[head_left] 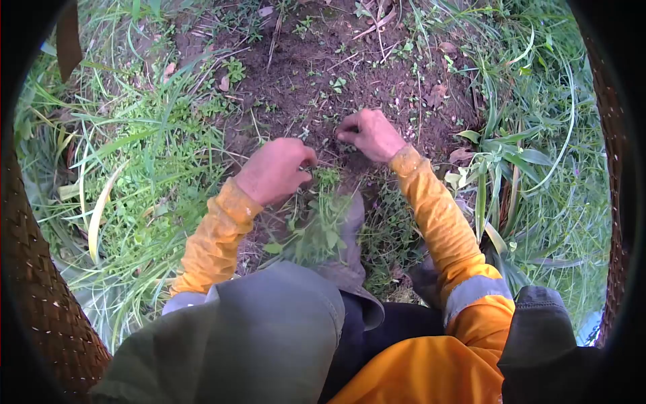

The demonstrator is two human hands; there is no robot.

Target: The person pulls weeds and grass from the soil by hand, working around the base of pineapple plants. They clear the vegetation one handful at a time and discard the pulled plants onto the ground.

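My left hand (277,170) is over the soil with its fingers curled in towards the thumb. Just below and to the right of it is a blurred bunch of leafy green weeds (323,219), in front of my boot and lower leg. Whether the fingers hold any of its stems is not clear. Farther forward, my right hand (373,135) is low over the dark soil (296,87), its fingers bent and pressed together. What lies in its fingertips, if anything, is too small to make out. Small seedlings (338,85) dot the ground ahead of both hands.
Tall grass and low weeds (155,141) grow on the left. A clump of broad strap-like leaves (511,155) stands to the right of my right forearm. My raised knee (269,330) fills the lower left. A woven brim (40,296) borders the view.
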